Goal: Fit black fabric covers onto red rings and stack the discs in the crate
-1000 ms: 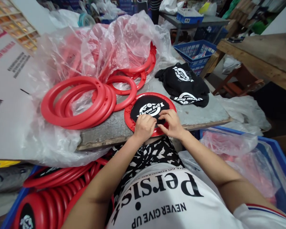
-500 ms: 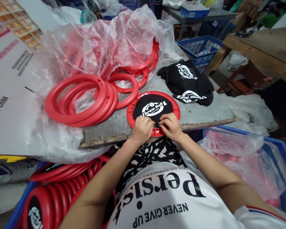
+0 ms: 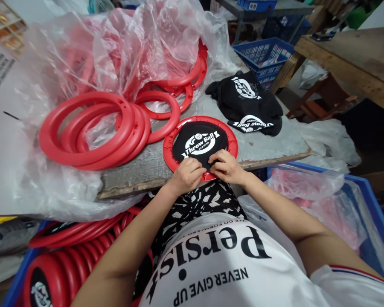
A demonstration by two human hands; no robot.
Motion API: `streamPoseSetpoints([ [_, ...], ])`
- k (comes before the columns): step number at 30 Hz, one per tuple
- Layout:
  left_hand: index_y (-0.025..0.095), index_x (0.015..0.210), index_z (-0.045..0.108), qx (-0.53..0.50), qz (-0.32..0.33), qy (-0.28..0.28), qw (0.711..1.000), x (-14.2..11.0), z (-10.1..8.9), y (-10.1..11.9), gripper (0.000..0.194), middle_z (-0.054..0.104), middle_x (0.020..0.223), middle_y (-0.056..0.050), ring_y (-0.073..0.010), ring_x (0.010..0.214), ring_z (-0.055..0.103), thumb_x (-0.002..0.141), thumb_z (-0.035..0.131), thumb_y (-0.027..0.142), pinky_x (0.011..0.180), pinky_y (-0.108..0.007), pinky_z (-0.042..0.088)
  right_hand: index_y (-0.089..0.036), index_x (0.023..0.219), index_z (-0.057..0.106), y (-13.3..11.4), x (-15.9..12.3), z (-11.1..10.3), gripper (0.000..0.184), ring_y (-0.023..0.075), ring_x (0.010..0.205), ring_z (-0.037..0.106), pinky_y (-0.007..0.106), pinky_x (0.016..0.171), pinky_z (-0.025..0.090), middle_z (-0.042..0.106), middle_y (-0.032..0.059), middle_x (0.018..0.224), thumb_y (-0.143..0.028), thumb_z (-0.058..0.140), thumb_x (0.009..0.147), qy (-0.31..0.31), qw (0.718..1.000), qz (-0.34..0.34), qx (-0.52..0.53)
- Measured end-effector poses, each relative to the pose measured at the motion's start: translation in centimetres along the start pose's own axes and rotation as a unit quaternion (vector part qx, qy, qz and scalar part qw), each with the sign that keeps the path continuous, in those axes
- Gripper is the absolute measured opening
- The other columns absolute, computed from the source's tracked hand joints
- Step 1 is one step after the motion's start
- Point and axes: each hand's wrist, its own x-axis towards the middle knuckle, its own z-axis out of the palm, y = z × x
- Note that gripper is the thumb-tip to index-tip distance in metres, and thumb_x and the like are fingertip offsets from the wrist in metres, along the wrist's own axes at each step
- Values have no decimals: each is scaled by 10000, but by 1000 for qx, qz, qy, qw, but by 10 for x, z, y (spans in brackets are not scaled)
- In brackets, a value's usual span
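Note:
A red plastic ring lies at the table's front edge, with a round black fabric piece printed "Throw Ball" spread over its middle. At the near side of the ring, my left hand is closed, its fingertips pinched at the fabric's near edge. Just to its right, my right hand pinches the same edge with curled fingers. The fabric narrows towards both hands, and its far part lies inside the ring. My fingers cover the exact grip points.
Several loose red rings overlap on the left, before a clear plastic bag of more rings. Black printed fabric pieces are heaped at right. Finished-looking red discs fill a crate below left. A blue crate with plastic stands below right.
The view has shifted, so the table's things sit further left and higher. My hands have drawn slightly nearer to me, and the fabric's near part looks narrower between them.

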Motion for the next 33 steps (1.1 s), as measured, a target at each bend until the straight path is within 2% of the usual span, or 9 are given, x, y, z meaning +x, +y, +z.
streamPoseSetpoints([
  [10,178,916,681,19,24,11,999,-1,2,1,164,612,871,-81,-210,864,544,911,524,130,755,-373,514,-209,756,602,4,-5,4,209,214,897,561,415,779,458,660,79,1001,-215,559,961,5,1000,-11,-19],
  [21,193,1050,690,-12,4,-31,999,-3,2,0,250,643,895,-87,-227,910,575,934,477,134,807,-405,533,-220,764,630,6,-9,6,205,220,890,548,424,775,456,646,74,1005,-214,562,957,9,1000,-15,-19],
  [28,194,1056,697,2,26,-19,999,-3,3,-1,247,634,876,-80,-219,891,561,944,483,142,788,-382,523,-226,772,644,7,-10,7,204,226,906,537,427,777,453,638,74,1020,-210,555,954,-1,999,-19,-30],
  [33,206,1025,695,0,31,-28,999,-4,5,-1,195,620,865,-78,-224,898,556,971,510,236,790,-385,511,-226,786,654,9,-11,6,200,232,925,531,423,785,458,639,82,1033,-188,550,953,-14,998,-32,-46],
])
